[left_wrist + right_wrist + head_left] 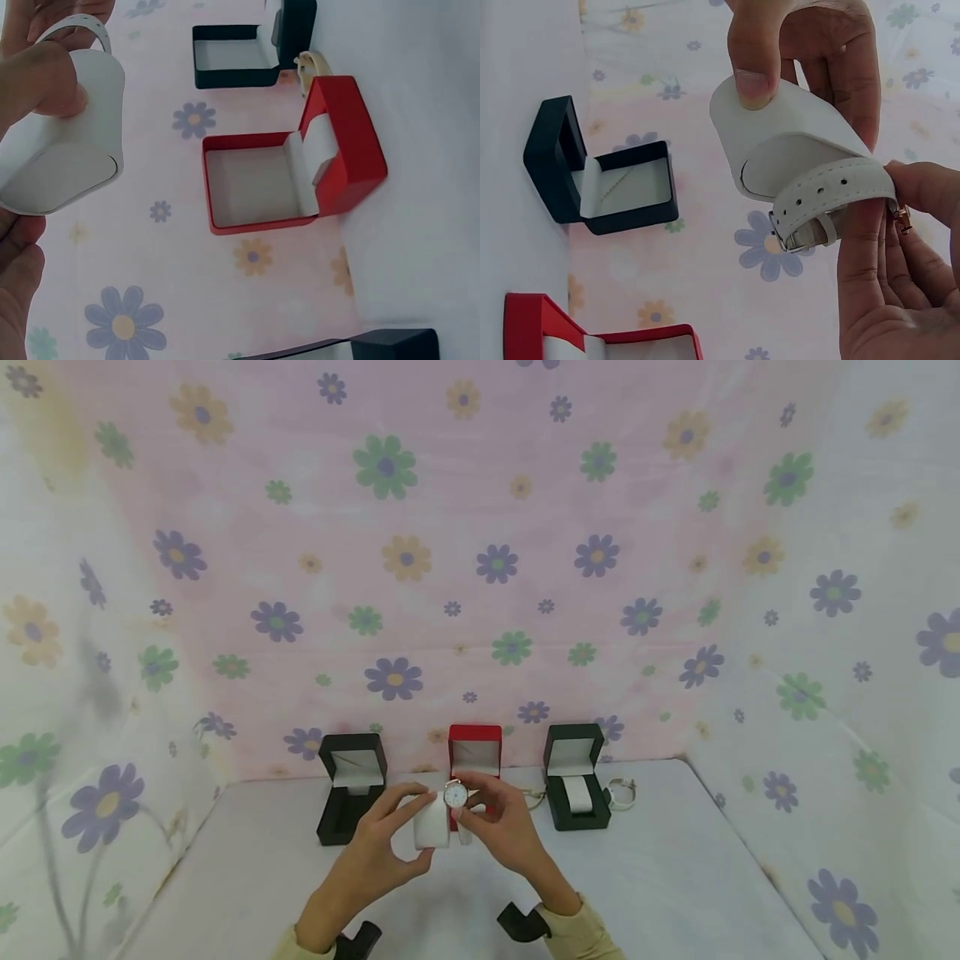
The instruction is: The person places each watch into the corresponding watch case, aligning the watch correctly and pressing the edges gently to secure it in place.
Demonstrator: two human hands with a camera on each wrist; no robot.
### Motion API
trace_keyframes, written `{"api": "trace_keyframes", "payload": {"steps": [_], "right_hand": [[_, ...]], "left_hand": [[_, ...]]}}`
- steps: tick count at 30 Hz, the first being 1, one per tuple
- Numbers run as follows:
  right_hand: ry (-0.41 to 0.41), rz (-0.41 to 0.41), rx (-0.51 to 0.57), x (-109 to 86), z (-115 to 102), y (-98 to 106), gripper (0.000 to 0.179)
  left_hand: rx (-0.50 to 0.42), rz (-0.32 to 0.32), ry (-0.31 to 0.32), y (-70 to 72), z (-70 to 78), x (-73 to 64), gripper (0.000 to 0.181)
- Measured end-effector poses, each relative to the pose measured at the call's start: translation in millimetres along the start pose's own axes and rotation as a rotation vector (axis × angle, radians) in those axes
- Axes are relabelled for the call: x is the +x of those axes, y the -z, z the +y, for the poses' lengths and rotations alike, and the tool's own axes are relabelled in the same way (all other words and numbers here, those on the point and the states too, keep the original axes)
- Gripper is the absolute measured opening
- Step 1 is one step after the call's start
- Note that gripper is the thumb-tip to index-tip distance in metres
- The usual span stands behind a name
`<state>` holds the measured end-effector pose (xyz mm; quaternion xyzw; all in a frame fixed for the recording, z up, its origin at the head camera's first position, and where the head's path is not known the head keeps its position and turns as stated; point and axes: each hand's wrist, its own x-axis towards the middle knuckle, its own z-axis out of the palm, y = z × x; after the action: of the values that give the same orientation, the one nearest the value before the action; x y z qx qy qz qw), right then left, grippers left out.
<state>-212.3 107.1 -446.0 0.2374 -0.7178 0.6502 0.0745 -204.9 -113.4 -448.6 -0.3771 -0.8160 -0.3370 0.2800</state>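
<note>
Over the table, my left hand [378, 847] grips a white watch cushion [431, 825], thumb on one side and fingers on the other. My right hand [510, 822] pinches a wristwatch [455, 794] with a round white dial beside the cushion. Its white strap [829, 184] is buckled into a loop, seen in the right wrist view lying right at the cushion's end. Behind the hands stands an open red watch box [475, 732] with a white cushion inside, partly hidden by the right hand in the head view.
An open dark green box [351, 743] with a dark inside stands at left. At right, another open green box [573, 742] holds a white cushion [577, 794], with a white-strapped watch [622, 794] beside it. A pale strap [535, 795] lies between the red and right boxes. Flowered cloth [450, 527] hangs behind.
</note>
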Motion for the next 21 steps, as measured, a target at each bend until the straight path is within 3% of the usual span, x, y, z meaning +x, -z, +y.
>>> {"api": "trace_keyframes", "payload": {"steps": [9,17,21], "right_hand": [[0.033,-0.007,0.069,1.6,-2.7,2.5,0.045],[0.093,-0.037,0.154,-0.8,-11.1,4.9,0.043],[0.104,-0.047,0.181,-3.1,-14.9,6.5,0.042]], "left_hand": [[-0.026,0.032,-0.056,0.9,4.5,1.8,0.082],[-0.093,0.016,0.014,1.2,11.0,3.9,0.080],[-0.159,0.033,0.000,-0.1,12.8,4.8,0.079]]}}
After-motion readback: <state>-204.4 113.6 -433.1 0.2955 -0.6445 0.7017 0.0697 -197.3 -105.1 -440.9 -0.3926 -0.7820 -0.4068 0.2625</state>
